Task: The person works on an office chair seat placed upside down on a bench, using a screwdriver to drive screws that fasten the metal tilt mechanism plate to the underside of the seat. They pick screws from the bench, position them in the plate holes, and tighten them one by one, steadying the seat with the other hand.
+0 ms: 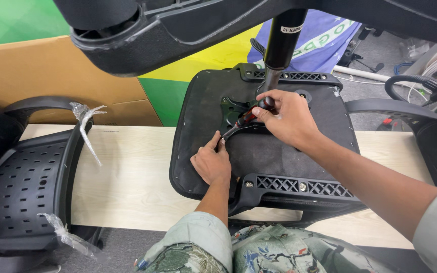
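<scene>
While the upturned black fabric-backed chair seat (259, 156) lies on the pale wooden bench (132, 172), the right hand (287, 119) grips a red-and-black-handled screwdriver (253, 114); at 7 o'clock, left hand (212, 163) fingertips pinch the black lever (234, 131).

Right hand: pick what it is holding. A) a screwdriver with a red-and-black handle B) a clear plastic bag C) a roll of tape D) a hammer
A: the right hand wraps its fingers around a red-and-black screwdriver over the upturned black seat base, while the left hand steadies a black lever beside it.
</scene>
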